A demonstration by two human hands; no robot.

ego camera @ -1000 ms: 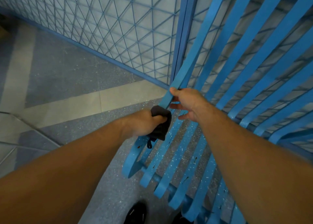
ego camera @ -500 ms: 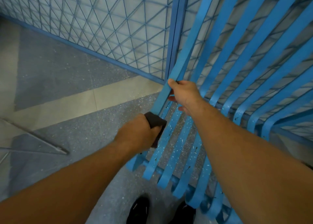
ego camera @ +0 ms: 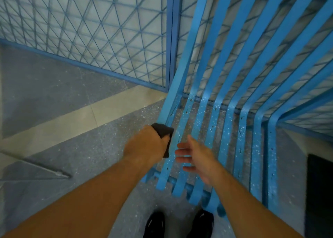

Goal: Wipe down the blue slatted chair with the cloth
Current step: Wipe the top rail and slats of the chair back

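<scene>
**Cloth on left slat, right hand let go**

Blue slatted chair [ego camera: 271, 156]: paint speckled white, seat slats curved up into back, set against mesh fence [ego camera: 90, 39]. Dark cloth [ego camera: 163, 130] bunched on chair's leftmost slat [ego camera: 170, 100], gripped in left hand [ego camera: 146, 144], fingers curled round it. Right hand [ego camera: 196, 156] hovered over chair's seat, fingers [ego camera: 181, 154] straight and spread, holding nothing. Had clasped leftmost slat half a second earlier; released since.

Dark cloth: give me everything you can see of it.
The cloth is dark grey, soft-looking fabric, bunched. The left hand grips it and hides much of it; a corner shows above the fingers, an edge hangs below. It lies against the leftmost slat of the blue chair. The right hand is apart from it.
</scene>
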